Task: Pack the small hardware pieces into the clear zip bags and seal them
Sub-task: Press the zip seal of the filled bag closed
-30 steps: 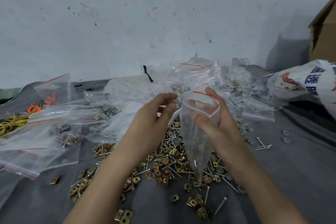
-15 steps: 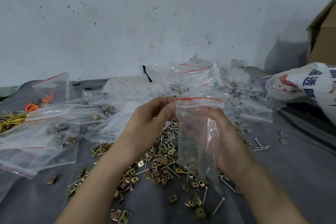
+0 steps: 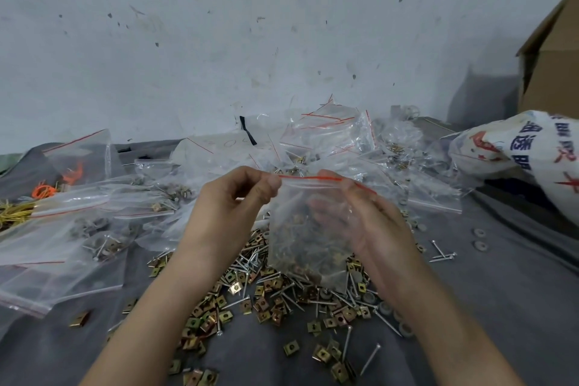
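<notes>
I hold a clear zip bag point(image 3: 308, 222) with a red zip line upright above the table. Brass square clips and nails fill its lower part. My left hand point(image 3: 228, 207) pinches the left end of the zip strip between thumb and fingers. My right hand point(image 3: 372, 226) holds the right end of the strip, its fingers behind the bag. Below the bag lies a loose pile of brass square clips point(image 3: 266, 301) and nails point(image 3: 369, 357) on the grey cloth.
Several filled and empty zip bags point(image 3: 94, 229) lie heaped at the left and along the wall point(image 3: 332, 138). A white printed sack point(image 3: 532, 160) and a cardboard box point(image 3: 554, 72) stand at the right. Washers point(image 3: 479, 238) lie loose on the cloth.
The bag's mouth, held open a second ago, has been drawn flat. Both hands have moved to the ends of the zip strip, which now runs straight between them.
</notes>
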`<state>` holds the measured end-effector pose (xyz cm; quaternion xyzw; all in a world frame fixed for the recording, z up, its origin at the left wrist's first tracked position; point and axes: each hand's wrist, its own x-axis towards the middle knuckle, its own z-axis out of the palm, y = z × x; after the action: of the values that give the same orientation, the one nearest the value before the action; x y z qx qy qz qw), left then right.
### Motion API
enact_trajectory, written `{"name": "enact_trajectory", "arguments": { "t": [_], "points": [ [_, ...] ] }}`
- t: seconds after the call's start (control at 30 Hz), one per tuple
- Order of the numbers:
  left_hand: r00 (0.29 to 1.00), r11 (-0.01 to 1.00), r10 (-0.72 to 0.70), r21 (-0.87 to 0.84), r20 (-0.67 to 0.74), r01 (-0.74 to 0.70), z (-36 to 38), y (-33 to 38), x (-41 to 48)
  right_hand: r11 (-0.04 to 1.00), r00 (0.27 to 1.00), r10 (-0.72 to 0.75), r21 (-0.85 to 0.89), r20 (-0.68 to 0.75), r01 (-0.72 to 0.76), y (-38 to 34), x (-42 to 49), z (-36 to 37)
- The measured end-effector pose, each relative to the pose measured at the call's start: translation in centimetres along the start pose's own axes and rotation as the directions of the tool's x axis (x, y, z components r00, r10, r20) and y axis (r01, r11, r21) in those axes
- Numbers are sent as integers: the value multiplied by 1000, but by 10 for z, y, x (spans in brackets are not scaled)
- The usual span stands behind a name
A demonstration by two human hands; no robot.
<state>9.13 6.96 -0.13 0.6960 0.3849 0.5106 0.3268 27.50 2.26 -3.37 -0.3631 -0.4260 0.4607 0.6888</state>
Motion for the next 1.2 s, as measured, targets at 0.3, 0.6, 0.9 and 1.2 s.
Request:
{"name": "enact_trajectory", "arguments": {
  "t": [0.3,0.6,0.9,1.2],
  "points": [
    [1000,998,-10,59,9,10,-7,-5,-8,936,978,-204,-287,29,204,-1,-1,0],
    [997,988,73,136,21,-75,-5,1,-16,78,848,-390,-904,360,420,-33,-10,25],
    [984,983,139,105,109,-151,-2,8,-27,167,913,-231,-911,335,376,-42,-13,30],
    [969,953,235,175,76,-245,-3,8,-28,152,861,-337,-881,380,449,-37,-14,29]
  ]
}}
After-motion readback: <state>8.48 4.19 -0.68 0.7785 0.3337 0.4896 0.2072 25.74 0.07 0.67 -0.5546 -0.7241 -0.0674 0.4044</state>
